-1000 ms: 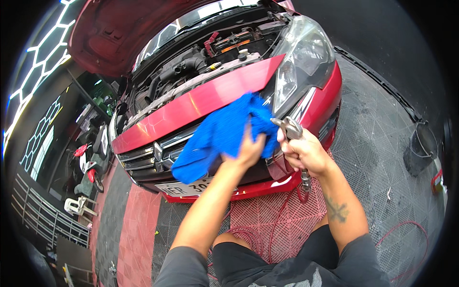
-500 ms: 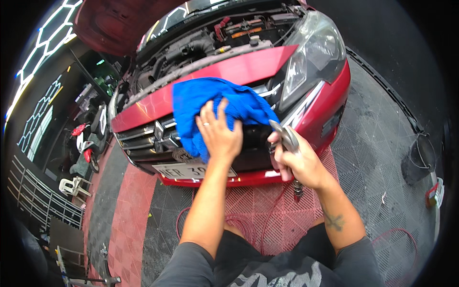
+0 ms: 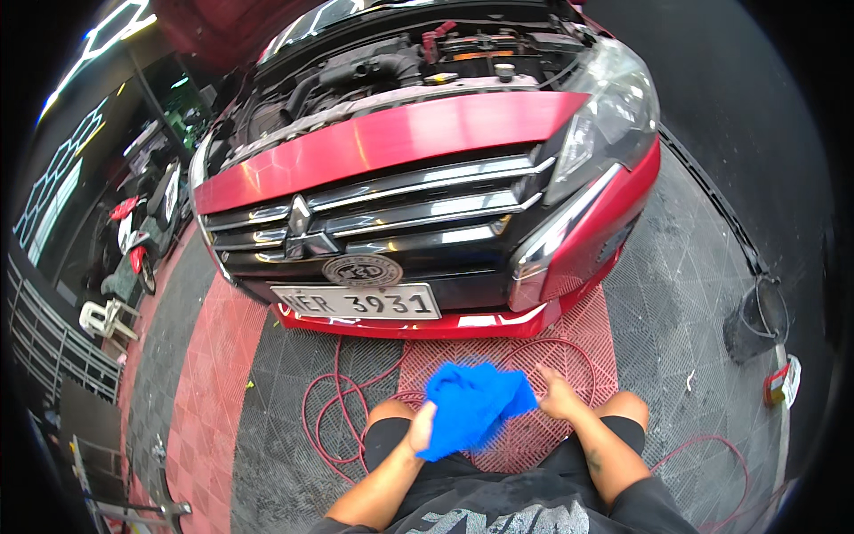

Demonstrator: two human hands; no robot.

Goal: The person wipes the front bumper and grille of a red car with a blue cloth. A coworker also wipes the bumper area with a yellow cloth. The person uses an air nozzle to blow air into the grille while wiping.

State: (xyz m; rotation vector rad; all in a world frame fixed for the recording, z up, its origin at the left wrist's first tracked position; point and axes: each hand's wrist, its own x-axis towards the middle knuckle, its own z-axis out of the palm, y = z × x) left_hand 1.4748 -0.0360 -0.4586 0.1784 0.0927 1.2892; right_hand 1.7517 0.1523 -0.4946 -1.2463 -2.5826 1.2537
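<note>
Both hands sit low above the person's knees: the left hand grips a crumpled blue microfibre cloth, and the right hand pinches its far corner. Beneath lies red coiled hose, before the red car's bumper.

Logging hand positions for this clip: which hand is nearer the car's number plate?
Left. The left hand holds the blue cloth below the number plate; the right hand sits further to the right.
</note>
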